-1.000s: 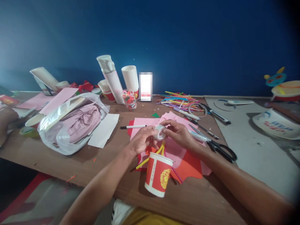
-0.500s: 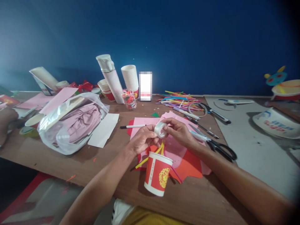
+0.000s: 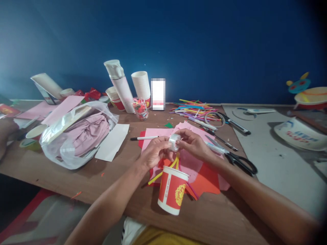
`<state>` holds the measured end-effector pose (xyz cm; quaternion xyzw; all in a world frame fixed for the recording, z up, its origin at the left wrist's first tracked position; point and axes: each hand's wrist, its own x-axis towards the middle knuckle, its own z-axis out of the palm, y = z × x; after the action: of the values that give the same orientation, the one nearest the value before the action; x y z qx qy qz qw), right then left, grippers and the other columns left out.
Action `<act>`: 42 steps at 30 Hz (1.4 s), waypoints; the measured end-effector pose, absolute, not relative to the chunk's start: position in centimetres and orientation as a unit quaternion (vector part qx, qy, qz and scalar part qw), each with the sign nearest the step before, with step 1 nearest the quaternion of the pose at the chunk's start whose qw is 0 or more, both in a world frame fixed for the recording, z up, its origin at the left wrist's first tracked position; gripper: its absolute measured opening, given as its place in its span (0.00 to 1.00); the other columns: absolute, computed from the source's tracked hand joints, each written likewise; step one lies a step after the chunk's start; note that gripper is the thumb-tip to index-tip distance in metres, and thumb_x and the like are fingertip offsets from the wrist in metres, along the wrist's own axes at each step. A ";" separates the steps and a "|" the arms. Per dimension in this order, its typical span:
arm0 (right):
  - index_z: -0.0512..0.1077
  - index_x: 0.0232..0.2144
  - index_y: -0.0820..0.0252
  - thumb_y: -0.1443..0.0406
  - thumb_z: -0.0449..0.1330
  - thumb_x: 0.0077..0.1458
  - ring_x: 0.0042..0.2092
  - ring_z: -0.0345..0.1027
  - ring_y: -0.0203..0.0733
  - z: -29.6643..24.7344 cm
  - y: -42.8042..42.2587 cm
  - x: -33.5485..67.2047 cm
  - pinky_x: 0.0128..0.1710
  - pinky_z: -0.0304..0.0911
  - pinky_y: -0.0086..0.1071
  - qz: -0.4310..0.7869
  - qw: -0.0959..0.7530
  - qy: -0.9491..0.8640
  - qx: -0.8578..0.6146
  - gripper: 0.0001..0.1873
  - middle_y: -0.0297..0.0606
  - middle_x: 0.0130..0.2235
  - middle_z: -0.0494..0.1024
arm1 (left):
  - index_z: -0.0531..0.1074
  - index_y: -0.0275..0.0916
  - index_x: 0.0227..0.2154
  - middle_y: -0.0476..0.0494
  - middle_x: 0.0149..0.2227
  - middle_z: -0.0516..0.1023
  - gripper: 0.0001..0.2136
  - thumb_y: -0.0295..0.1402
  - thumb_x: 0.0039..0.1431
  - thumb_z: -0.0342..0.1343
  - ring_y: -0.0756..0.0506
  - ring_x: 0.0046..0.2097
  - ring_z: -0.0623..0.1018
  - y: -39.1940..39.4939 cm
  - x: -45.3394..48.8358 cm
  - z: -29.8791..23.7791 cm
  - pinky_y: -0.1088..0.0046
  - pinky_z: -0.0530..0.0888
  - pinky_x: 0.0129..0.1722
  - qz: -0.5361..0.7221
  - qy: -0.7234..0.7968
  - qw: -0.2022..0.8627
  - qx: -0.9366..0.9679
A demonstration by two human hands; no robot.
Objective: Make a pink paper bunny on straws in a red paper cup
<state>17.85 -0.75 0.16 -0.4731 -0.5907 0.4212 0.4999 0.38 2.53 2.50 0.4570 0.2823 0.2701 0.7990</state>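
Between my two hands is a small roll of clear tape (image 3: 174, 142), held up above the pink paper (image 3: 189, 163). My left hand (image 3: 157, 149) grips its left side with thumb and fingers. On the other side, the fingers of my right hand (image 3: 192, 142) pinch the roll's edge. Just below them a red and white paper cup (image 3: 171, 190) stands tilted near the table's front edge, printed with a yellow emblem. Yellow strips (image 3: 176, 161) and a purple one stick out beside its rim. Orange paper (image 3: 208, 180) lies under the pink sheets.
Scissors (image 3: 240, 161), a cutter (image 3: 236, 123) and a pile of coloured sticks (image 3: 194, 110) lie right. A marker (image 3: 144, 138) is behind my left hand. Left are a plastic bag with pink cloth (image 3: 84, 136), a flask (image 3: 121, 86) and stacked cups (image 3: 141, 85). Another person's hand (image 3: 6, 132) shows far left.
The tape roll has turned a little between my fingers, its hole now less visible. Both hands stay in nearly the same place, and the cup has barely shifted in view.
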 end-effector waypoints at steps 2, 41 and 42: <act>0.69 0.43 0.58 0.61 0.60 0.51 0.32 0.68 0.36 0.0 -0.8 17.9 0.31 0.66 0.30 0.387 0.476 -0.622 -0.487 0.16 0.36 0.34 0.74 | 0.68 0.33 0.26 0.48 0.20 0.73 0.07 0.33 0.45 0.57 0.52 0.17 0.71 2.6 0.4 2.4 0.77 0.69 0.20 0.275 0.303 0.793 0.451; 0.67 0.39 0.59 0.59 0.54 0.56 0.31 0.69 0.36 -0.9 -1.2 17.1 0.30 0.64 0.29 0.423 0.482 -0.592 -0.488 0.11 0.35 0.33 0.74 | 0.69 0.32 0.25 0.50 0.18 0.72 0.06 0.31 0.45 0.57 0.54 0.16 0.69 2.4 0.7 2.3 0.76 0.71 0.20 0.300 0.280 0.800 0.438; 0.67 0.39 0.59 0.59 0.54 0.56 0.31 0.68 0.35 -0.9 -1.2 17.1 0.30 0.64 0.29 0.423 0.481 -0.592 -0.488 0.11 0.35 0.32 0.74 | 0.69 0.32 0.25 0.50 0.18 0.72 0.06 0.31 0.45 0.57 0.54 0.15 0.69 2.4 0.7 2.2 0.76 0.71 0.20 0.304 0.283 0.801 0.432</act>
<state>17.08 -1.21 -0.88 -0.4885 -0.5923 0.4231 0.4812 0.69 2.42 2.25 0.4319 0.2827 0.3039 0.8007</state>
